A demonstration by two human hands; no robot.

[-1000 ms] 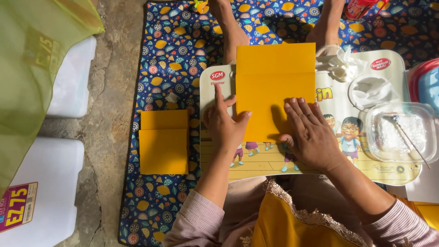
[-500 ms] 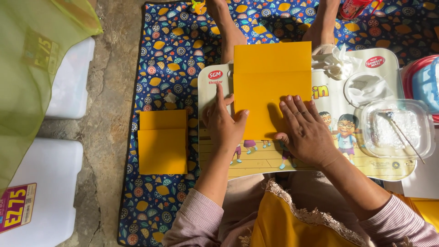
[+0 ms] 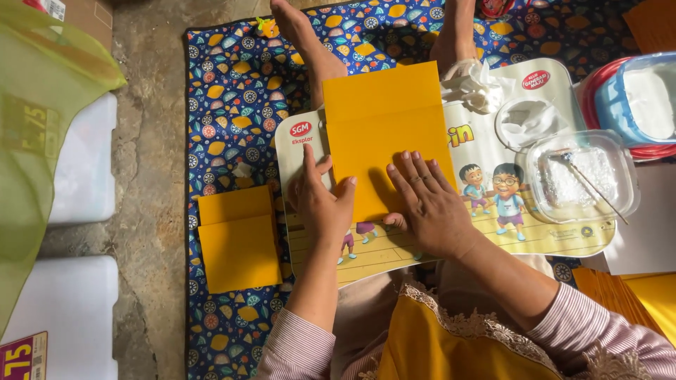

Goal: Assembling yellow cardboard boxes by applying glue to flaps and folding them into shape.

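Yellow folded paper (image 3: 384, 134) lies on the cartoon-printed board (image 3: 535, 232); your left hand (image 3: 320, 200) and right hand (image 3: 429, 207) press flat on its lower edge, fingers spread, gripping nothing. Yellow paper stack (image 3: 238, 239) left of the board.

— Bright daylight, from the upper right; glare off the white tub (image 3: 651, 98) and the clear plastic box (image 3: 581, 176).
— Soft shadows under both hands on the yellow paper (image 3: 384, 134). Sharp focus throughout, slight stretching toward the edges, dimmer at the stone floor (image 3: 151, 127).
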